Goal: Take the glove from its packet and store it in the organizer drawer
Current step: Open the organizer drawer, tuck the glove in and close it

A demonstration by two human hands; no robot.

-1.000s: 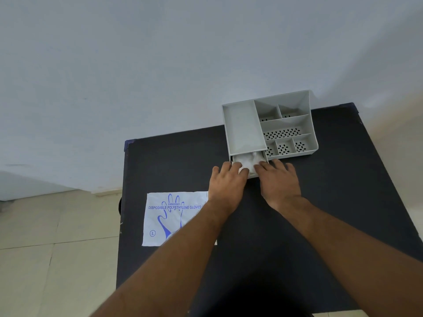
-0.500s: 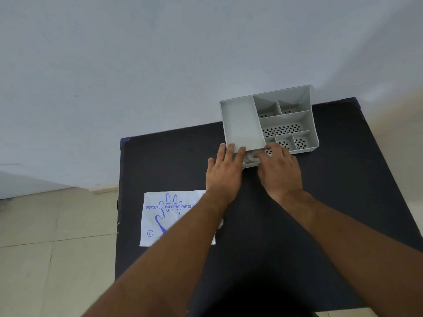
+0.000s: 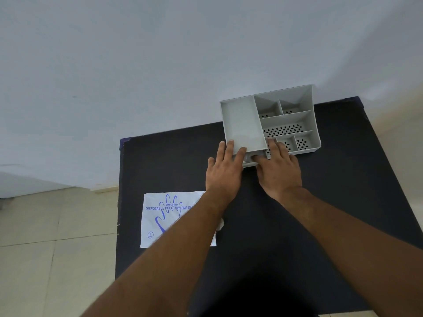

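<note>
Drawer (image 3: 248, 164) pushed further in, packet (image 3: 160, 216) under forearm

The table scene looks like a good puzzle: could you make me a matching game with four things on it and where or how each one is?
Things:
1. glove packet
2. organizer drawer
3. left hand
4. right hand

Places or states:
A. fingers over the small perforated compartments at the organizer's front
B. lying flat near the table's left edge, partly under a forearm
C. sticking out only slightly at the organizer's front
D. fingertips on the front edge of the large plain compartment

Pairs: 1-B, 2-C, 3-D, 4-A
</note>
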